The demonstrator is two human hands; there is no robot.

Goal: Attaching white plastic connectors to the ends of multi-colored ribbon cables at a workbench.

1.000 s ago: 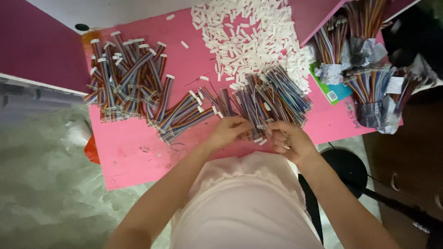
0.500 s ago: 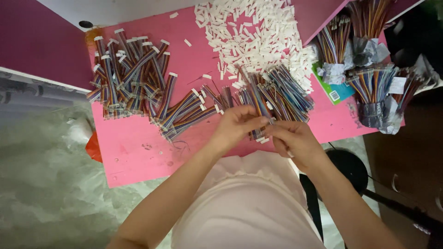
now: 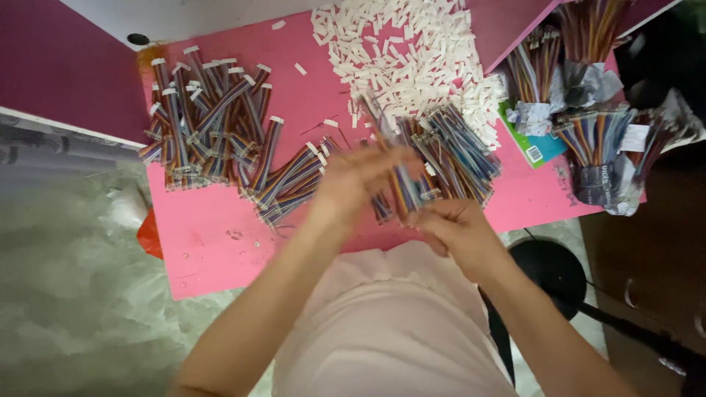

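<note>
Left hand (image 3: pixel 360 180) and right hand (image 3: pixel 450 224): fingers pinched together on one short multicoloured ribbon cable (image 3: pixel 404 187), above pink tabletop (image 3: pixel 213 235).

Connector heap (image 3: pixel 412 51) behind cable pile (image 3: pixel 448 151); finished cables (image 3: pixel 213 125) lie left

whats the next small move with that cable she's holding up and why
Probably lay the rainbow ribbon cable, pinched between left hand and right hand, onto the finished cables with white connectors at left; its raised end seems already fitted, though motion blur obscures it.
</note>
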